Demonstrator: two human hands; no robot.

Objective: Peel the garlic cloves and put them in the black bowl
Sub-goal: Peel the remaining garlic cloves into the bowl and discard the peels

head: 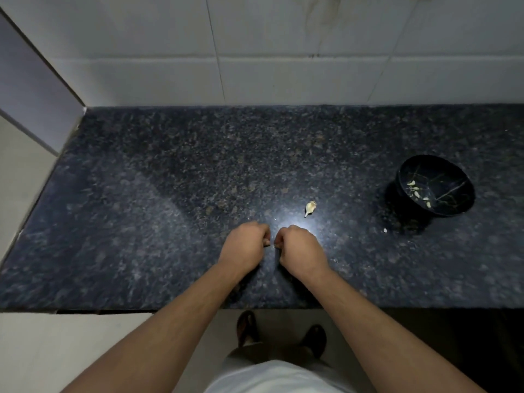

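Broadly: dark speckled granite table (170, 194) filling the middle of the frame, backed by white wall tiles (283, 52) across the top; pale floor (56, 350) at lower left. Black bowl (453, 207) at right of frame, several peeled garlic cloves (415, 190) inside. One unpeeled garlic clove (310, 208) lying centre, apart from the bowl. Small pale scrap (385, 230) near the bowl's base. Left hand (243, 246) and right hand (302, 249), lower centre, knuckles nearly touching; fingers curled inward, pinching something tiny between them, too small to tell. Sandalled feet (248, 327) under the table edge.
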